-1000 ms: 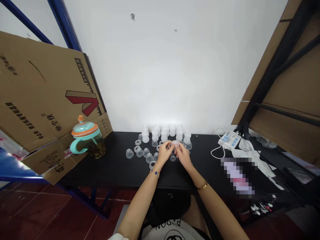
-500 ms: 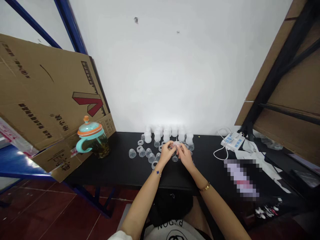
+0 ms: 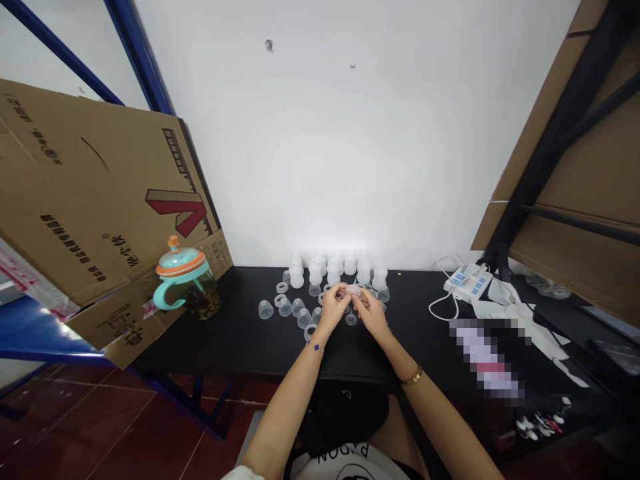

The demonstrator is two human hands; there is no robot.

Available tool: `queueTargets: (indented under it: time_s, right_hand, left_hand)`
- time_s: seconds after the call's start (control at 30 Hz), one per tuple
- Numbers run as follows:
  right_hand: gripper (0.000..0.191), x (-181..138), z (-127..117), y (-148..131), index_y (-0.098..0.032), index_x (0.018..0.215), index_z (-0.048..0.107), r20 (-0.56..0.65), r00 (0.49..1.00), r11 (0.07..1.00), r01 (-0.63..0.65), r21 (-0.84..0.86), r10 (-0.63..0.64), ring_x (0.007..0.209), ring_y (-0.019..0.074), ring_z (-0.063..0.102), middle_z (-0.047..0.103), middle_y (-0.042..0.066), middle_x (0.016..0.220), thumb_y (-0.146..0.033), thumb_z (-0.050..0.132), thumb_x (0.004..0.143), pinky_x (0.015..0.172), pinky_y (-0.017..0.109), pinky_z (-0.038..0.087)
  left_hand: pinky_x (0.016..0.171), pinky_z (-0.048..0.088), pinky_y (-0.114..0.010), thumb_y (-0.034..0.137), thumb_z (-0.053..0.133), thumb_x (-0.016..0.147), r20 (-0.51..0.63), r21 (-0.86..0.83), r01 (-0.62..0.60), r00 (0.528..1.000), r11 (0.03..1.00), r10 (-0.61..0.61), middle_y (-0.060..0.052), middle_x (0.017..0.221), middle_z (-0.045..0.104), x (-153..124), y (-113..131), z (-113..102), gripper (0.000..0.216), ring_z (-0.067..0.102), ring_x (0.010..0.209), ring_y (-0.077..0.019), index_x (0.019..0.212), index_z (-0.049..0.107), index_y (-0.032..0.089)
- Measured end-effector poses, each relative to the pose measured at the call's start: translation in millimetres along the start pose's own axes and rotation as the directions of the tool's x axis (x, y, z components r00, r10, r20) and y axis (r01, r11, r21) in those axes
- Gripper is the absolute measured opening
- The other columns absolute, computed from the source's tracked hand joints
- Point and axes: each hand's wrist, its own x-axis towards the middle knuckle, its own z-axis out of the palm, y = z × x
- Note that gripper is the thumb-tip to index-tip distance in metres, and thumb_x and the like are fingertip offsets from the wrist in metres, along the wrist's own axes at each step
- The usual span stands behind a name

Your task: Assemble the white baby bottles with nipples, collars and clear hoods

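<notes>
Clear plastic cap, pinched between the fingertips of the left hand and right hand, is held above the middle of the black table, just near the white bottles, seemingly mid-assembly, which calls for steady, aligned fingertip pressure.

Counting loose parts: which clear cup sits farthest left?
The lone cup nearest the teal-lidded jug; the other cups crowd nearer the small ring pinched by the left hand and right hand.
</notes>
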Motion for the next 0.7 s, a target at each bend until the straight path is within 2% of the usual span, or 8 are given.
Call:
queueTargets:
  time_s: [0.37,0.53,0.7]
  right_hand:
    - [0.044,0.5,-0.7,0.3,-0.02,0.113,0.066,0.007,1.0,1.0,-0.008,0.012,0.008,0.05,0.0173,0.058,0.065,0.001,0.067,-0.055,0.053,0.09,0.047,0.028,0.044]
    - [0.044,-0.4,-1.6,-0.9,-0.021,0.116,0.064,-0.003,1.0,0.999,-0.007,0.031,0.007,0.046,0.0154,0.054,0.062,-0.001,0.065,-0.055,0.051,0.092,0.048,0.028,0.043]
    - [0.045,0.1,-0.9,2.1,-0.02,0.116,0.063,-0.021,1.0,0.999,-0.01,0.048,0.011,0.045,0.0149,0.052,0.06,-0.002,0.063,-0.057,0.049,0.094,0.047,0.027,0.042]
  left_hand:
    - [0.06,0.042,-0.022,0.028,0.063,0.082,-0.025,0.055,0.003,1.0,0.998,-0.002,-0.003,0.081,0.069,-1.6,2.0,0.4,0.013,0.061,0.072,-0.0147,0.086,0.067,0.017]
    - [0.06,0.041,-0.022,0.032,0.062,0.086,0.003,0.042,-0.018,1.0,0.999,0.018,-0.004,0.087,0.07,-3.1,3.9,0.2,0.017,0.061,0.074,-0.0147,0.092,0.069,0.018]
    - [0.056,0.039,-0.022,0.036,0.063,0.087,0.021,0.042,-0.022,1.0,0.999,0.021,-0.003,0.082,0.068,-2.2,2.1,0.7,0.021,0.058,0.068,-0.0135,0.094,0.069,0.018]
